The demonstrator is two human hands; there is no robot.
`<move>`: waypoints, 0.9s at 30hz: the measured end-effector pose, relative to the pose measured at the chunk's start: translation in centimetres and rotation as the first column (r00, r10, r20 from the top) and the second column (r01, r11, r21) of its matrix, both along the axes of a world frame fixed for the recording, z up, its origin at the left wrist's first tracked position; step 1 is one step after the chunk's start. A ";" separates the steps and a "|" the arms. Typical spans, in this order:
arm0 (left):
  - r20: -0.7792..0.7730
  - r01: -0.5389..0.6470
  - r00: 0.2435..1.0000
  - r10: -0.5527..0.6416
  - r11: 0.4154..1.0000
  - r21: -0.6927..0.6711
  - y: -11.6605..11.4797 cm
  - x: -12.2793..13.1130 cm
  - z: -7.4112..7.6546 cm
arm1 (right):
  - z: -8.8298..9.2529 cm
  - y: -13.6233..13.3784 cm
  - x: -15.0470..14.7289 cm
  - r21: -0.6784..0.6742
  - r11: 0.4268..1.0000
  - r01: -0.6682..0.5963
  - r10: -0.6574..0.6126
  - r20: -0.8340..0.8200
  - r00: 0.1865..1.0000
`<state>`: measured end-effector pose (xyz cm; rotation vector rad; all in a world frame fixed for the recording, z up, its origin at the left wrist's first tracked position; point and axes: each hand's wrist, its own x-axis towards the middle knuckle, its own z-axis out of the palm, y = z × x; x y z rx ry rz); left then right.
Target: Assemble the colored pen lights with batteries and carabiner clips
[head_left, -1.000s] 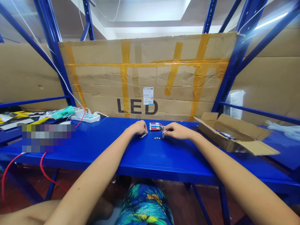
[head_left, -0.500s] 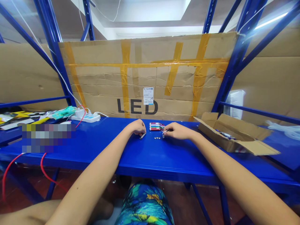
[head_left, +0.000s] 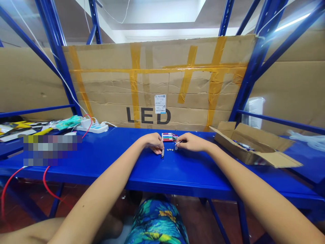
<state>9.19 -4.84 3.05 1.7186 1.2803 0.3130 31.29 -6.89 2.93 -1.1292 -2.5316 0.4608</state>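
Observation:
My left hand (head_left: 154, 143) pinches a short silvery-grey metal tube (head_left: 162, 154), whose lower end points toward me just above the blue table (head_left: 152, 173). Fingers together, my right hand (head_left: 186, 141) grips a small shiny metal piece (head_left: 176, 146) with something thin and white at the fingertips; its exact shape is too small to tell. Between the hands lie small round silver discs (head_left: 170, 149) in a short row. Behind them sits a row of several coloured metallic tubes (head_left: 167, 137), side by side, their right ends near my right hand.
An open cardboard box (head_left: 246, 157) with shiny items inside stands at the right. A white power strip (head_left: 93, 127), red cables and packets (head_left: 68, 122) occupy the left side. A large cardboard panel (head_left: 111, 91) rises along the back edge.
My left hand has moved right, toward the discs, and the tube in it has turned from slanting to nearly pointing at me. My right hand has barely moved.

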 end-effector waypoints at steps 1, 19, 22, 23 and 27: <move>0.003 0.002 1.000 -0.002 1.000 -0.009 0.0 0.0 0.0 | 0.0 0.0 0.0 0.000 1.000 -0.001 0.001 -0.004 1.000; -0.241 0.262 0.959 -0.151 0.797 0.544 1.1 1.3 -1.8 | -0.1 0.2 0.1 -0.089 0.991 -0.100 0.095 -0.054 0.994; -0.254 0.283 0.953 -0.167 0.793 0.540 1.0 1.3 -1.9 | -0.2 0.2 0.2 -0.099 0.990 -0.097 0.093 -0.040 0.995; -0.252 0.288 0.952 -0.174 0.790 0.542 1.0 1.3 -1.9 | -0.3 0.2 0.2 -0.101 0.990 -0.095 0.092 -0.033 0.995; -0.240 0.290 0.953 -0.183 0.770 0.568 0.9 1.3 -1.9 | -0.4 0.3 0.2 -0.100 0.991 -0.090 0.089 -0.014 0.996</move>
